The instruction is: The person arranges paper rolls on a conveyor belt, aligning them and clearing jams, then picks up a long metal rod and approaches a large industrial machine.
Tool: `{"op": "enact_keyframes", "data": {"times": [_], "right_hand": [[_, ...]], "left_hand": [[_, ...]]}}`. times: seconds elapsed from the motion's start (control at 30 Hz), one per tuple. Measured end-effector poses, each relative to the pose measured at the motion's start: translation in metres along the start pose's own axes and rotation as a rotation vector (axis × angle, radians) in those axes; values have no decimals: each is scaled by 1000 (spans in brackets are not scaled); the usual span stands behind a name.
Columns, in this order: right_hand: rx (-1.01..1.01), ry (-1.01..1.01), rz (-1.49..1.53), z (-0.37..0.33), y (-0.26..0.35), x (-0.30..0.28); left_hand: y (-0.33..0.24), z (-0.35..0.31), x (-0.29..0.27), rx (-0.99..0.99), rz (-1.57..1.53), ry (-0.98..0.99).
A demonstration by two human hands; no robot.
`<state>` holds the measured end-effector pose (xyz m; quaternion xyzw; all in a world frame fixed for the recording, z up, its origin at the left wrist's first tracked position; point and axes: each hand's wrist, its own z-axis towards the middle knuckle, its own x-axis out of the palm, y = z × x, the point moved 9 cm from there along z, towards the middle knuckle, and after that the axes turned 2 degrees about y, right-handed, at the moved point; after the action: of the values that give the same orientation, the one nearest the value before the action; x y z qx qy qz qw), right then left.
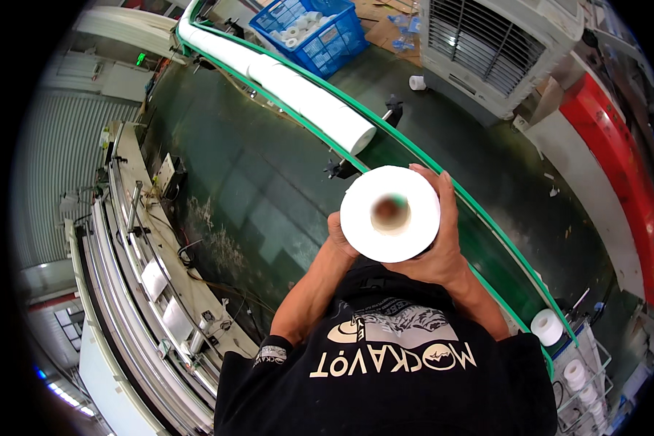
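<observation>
Both my hands grip a white paper roll (356, 225), its round end and hollow core facing up toward my head. My left hand (339, 237) presses its left side; most of those fingers are hidden behind the roll. My right hand (447, 243) wraps the right side, its fingertips showing at the upper right edge. The roll is held in front of my chest, over the green conveyor (479, 251). Just beyond it, more white rolls (305, 98) lie end to end in a line on the belt.
A blue crate (341, 40) with small rolls stands beyond the belt, near a large vented cooler (479, 43). One roll (416, 83) lies on the floor. Another roll (546, 327) sits at the belt's near right end, by a rack. Long machine rollers (123, 283) run along the left.
</observation>
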<state>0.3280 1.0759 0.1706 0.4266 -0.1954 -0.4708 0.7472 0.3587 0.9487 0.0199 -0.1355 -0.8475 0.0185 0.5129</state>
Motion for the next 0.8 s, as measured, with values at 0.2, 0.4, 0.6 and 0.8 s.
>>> {"op": "enact_keyframes", "data": {"times": [0.2,0.4,0.6,0.8], "right_hand": [[177,-119,-32,-24,-12,-34],[624,-402,-488,-146,-51,-118],[1418,-636,-1296,-322,-56,-218],[1519,-793,-978,-331,-91,-201]], "left_hand": [[-2,14,16,47,375,271],[-29,70,8,-70,1214,105],[2,140,-26,-422,1622,39],[-37,167,-52,-417,1840,-180]]}}
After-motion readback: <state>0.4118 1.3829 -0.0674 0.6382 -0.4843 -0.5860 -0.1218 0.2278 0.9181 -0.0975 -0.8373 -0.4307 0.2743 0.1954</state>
